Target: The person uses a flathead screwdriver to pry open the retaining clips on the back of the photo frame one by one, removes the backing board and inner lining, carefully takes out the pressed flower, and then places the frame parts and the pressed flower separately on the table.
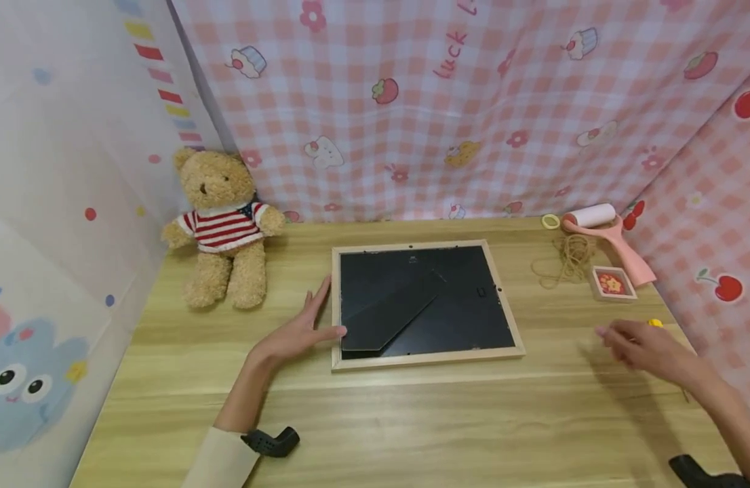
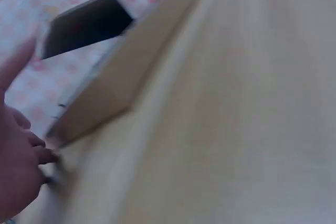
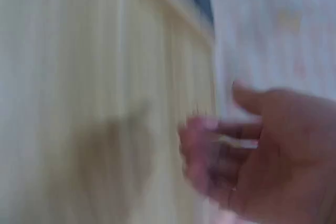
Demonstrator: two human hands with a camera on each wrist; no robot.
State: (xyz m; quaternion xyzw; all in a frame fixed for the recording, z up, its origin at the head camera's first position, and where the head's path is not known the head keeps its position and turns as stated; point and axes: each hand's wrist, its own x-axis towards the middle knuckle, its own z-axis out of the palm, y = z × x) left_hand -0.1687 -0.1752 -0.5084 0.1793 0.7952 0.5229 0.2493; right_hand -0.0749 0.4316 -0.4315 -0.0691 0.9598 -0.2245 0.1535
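Observation:
A picture frame [image 1: 430, 298] with a pale wooden border lies back side up on the table, its black stand flap [image 1: 390, 318] lying across the backing. My left hand [image 1: 292, 335] is at its left edge, with the thumb reaching over the border and the other fingers extended beside it. From the left wrist view, the flap [image 2: 86, 24] tilts up from the back. Over the table to the right of the frame is my right hand [image 1: 649, 349], fingers loosely bent, holding nothing visible; it is blurred in the right wrist view. A yellow-tipped object [image 1: 655, 323] is partly hidden behind that hand.
A teddy bear [image 1: 225, 224] in a striped shirt sits at the back left. At the back right lie a pink-handled lint roller [image 1: 622, 247], a bundle of twine [image 1: 575, 254], a yellow ring [image 1: 550, 221] and a small square box [image 1: 613, 283]. Patterned curtains [image 1: 411, 135] enclose the table.

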